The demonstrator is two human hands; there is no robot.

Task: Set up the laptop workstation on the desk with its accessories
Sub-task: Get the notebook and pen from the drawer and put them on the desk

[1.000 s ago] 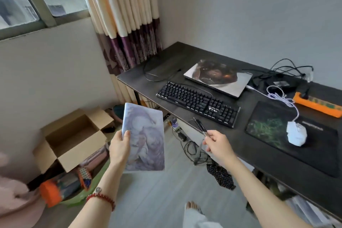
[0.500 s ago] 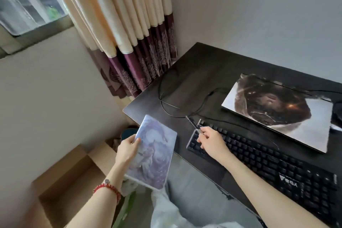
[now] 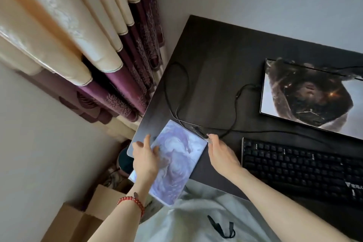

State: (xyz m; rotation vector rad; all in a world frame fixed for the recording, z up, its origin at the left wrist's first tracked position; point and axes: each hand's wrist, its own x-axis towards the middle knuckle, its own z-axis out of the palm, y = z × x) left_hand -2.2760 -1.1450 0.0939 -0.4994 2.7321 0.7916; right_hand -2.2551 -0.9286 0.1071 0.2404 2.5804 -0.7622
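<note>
A thin notebook (image 3: 176, 159) with a pale purple swirled cover lies at the near left corner of the dark desk (image 3: 214, 61), its near end hanging over the desk's edge. My left hand (image 3: 146, 160) rests flat on the cover's left side, fingers spread. My right hand (image 3: 221, 152) pinches a dark pen (image 3: 200, 132) at the notebook's far right corner. The closed laptop (image 3: 312, 96) with a dark printed lid lies at the right. The black keyboard (image 3: 302, 169) sits in front of it.
A black cable (image 3: 233, 116) loops across the desk from the laptop toward the notebook. A cream and purple curtain (image 3: 110, 51) hangs left of the desk. An open cardboard box (image 3: 78, 220) stands on the floor below. My white clothing (image 3: 196, 220) fills the bottom centre.
I have stepped closer to the desk's left corner. The notebook has gone from being held in the air to lying on the desk corner. My right hand with the pen moved to its right edge.
</note>
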